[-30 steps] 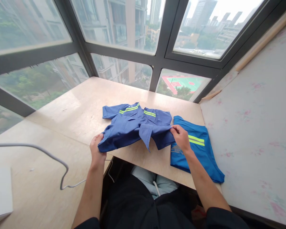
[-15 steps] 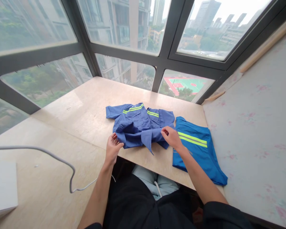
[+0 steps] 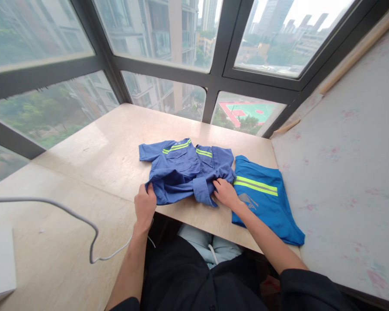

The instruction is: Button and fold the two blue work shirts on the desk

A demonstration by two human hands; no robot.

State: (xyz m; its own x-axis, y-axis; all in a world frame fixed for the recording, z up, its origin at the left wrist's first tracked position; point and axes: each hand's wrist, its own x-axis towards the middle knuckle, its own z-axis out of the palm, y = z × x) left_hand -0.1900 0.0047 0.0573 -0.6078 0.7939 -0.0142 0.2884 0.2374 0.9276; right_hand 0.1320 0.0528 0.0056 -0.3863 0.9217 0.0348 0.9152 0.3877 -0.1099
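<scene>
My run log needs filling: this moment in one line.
left hand: holding violet-blue shirt; right hand: touching shirt near its edge; bright-blue garment: right of shirt

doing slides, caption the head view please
Left hand and right hand on a violet-blue short-sleeved fabric shirt, beside a folded bright-blue fabric garment.

"How is daylight let in?"

"Through windows (image 3: 158, 30) set in a dark grey frame (image 3: 165, 71); a broad, pale wooden table (image 3: 116, 147) is lit by it, most brightly at the far side."

"What is seen outside?"

"Tall buildings (image 3: 274, 21) and trees (image 3: 39, 112) are seen, and a red-and-green court (image 3: 254, 111) is glimpsed far below."

"And on the right?"

"That side is closed off by a whitish wall (image 3: 346, 181), patterned with faded pink flowers (image 3: 377, 278)."
</scene>
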